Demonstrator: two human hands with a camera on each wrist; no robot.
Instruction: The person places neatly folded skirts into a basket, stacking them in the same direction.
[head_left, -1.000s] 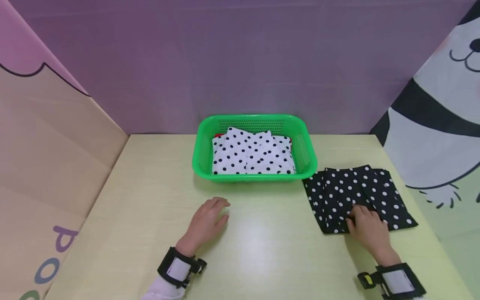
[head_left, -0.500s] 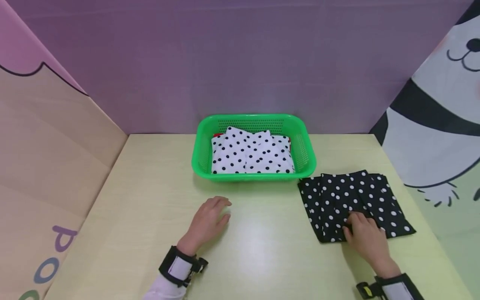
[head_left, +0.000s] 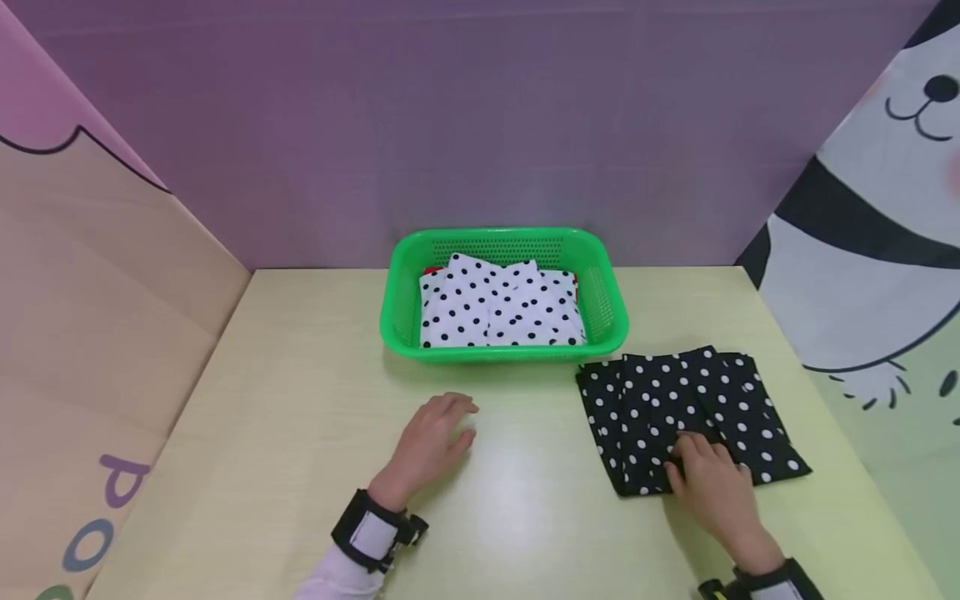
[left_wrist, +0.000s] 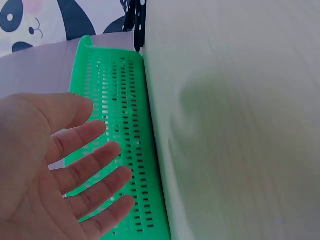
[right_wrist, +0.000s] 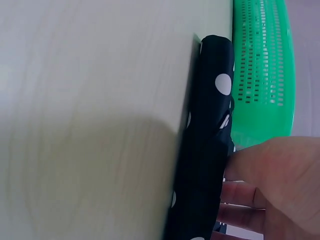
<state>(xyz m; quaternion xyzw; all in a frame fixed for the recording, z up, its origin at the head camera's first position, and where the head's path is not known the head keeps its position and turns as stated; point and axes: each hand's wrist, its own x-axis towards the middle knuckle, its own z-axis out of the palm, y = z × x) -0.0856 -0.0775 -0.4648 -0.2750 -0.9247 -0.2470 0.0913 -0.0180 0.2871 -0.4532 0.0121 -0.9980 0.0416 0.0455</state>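
Observation:
A black folded garment with white dots (head_left: 660,396) lies flat at the right of the table. My right hand (head_left: 712,487) rests on its near edge; in the right wrist view the thumb (right_wrist: 245,165) and fingers touch its top, with no fold visibly pinched. Over the bare tabletop, left of centre, my left hand (head_left: 427,442) stays with relaxed fingers and holds nothing. The left wrist view shows its fingers (left_wrist: 95,170) spread in front of the green basket (left_wrist: 145,150). White folded cloth with black dots (head_left: 495,308) lies in that basket.
The green basket's front rim (head_left: 495,355) is close to the black garment's far left corner. Something red (head_left: 432,270) peeks out under the white cloth. A purple backdrop (head_left: 487,125) rises behind the table, with printed panels on both sides.
My right hand has drawn the black garment toward me and to the left, away from the table's right edge. My left hand has shifted slightly right. The basket stays put.

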